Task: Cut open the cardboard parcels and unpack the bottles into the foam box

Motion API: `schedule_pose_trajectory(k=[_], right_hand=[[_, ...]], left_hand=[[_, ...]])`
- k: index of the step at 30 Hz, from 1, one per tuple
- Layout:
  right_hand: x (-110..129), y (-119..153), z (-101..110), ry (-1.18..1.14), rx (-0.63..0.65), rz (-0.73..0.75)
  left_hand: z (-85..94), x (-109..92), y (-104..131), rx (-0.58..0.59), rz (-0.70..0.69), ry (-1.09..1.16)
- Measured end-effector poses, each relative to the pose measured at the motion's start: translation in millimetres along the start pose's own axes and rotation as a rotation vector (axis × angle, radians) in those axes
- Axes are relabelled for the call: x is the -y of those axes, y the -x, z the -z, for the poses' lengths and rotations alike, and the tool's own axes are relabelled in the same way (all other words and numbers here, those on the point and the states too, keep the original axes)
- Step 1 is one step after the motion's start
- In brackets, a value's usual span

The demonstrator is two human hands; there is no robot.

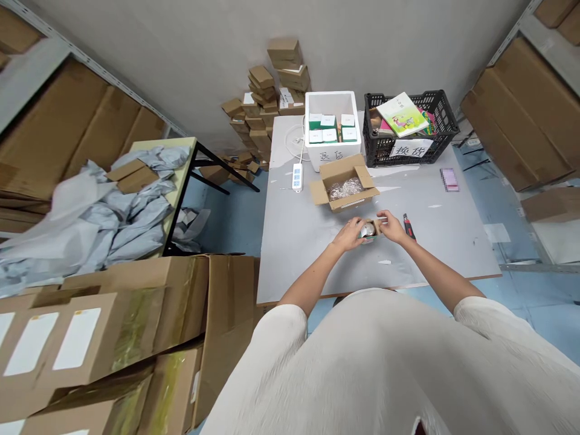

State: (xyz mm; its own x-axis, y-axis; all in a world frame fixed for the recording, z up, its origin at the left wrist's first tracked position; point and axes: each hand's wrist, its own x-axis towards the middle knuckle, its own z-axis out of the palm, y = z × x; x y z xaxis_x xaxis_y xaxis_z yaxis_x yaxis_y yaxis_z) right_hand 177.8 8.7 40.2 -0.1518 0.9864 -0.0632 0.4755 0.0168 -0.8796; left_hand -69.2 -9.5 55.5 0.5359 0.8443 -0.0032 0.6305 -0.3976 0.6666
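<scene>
A small green-sided box (368, 240) stands on the table with its top open, and a round, shiny item (368, 229) shows inside it. What the item is, I cannot make out. My left hand (350, 234) is closed around the left side of this box. At its right edge, the fingers of my right hand (391, 227) pinch a brown flap. Just beyond them sits an open cardboard box (355, 203) holding crumpled clear plastic wrap (345, 188). A red and black utility knife (409, 227) lies right of my right hand.
At the table's back are a white foam box (330, 99) of small green-and-white boxes and a black crate (378, 151) with books. A power strip (297, 176) lies left. Large cartons (181, 296) flank the table's left side; a side table (185, 163) carries grey parcels.
</scene>
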Motion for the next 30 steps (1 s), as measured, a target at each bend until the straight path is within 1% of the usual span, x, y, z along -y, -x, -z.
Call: schedule_pose_trajectory(k=[2, 4, 6, 8, 10, 12, 16, 22, 26, 30], right_hand=[[5, 1, 2, 0.147, -0.031, 0.068], [15, 2, 4, 0.293, -0.026, 0.123], [27, 4, 5, 0.391, 0.033, 0.137], [39, 6, 5, 0.487, 0.122, 0.124], [51, 7, 5, 0.59, 0.191, 0.099], [60, 9, 2, 0.666, 0.231, 0.072], [77, 6, -6, 0.747, 0.25, 0.012], [106, -5, -19, 0.914, 0.365, -0.244], [114, -10, -27, 0.973, 0.36, -0.297], [115, -8, -30, 0.99, 0.31, -0.288]], left_hand=[[-0.1, -1, -2, -0.019, 0.031, 0.05], [-1.6, -1, -2, -0.041, 0.088, 0.121], [-4.7, -1, -1, -0.08, 0.152, 0.195], [-8.5, 0, 2, -0.135, 0.198, 0.256], [-11.6, 0, 4, -0.179, 0.21, 0.291], [-13.2, 1, 5, -0.19, 0.197, 0.297], [-12.7, -1, 4, -0.176, 0.18, 0.279], [-12.9, -8, 1, -0.138, 0.168, 0.261], [-14.3, -10, 1, -0.135, 0.175, 0.256], [-13.3, -10, 0, -0.135, 0.192, 0.222]])
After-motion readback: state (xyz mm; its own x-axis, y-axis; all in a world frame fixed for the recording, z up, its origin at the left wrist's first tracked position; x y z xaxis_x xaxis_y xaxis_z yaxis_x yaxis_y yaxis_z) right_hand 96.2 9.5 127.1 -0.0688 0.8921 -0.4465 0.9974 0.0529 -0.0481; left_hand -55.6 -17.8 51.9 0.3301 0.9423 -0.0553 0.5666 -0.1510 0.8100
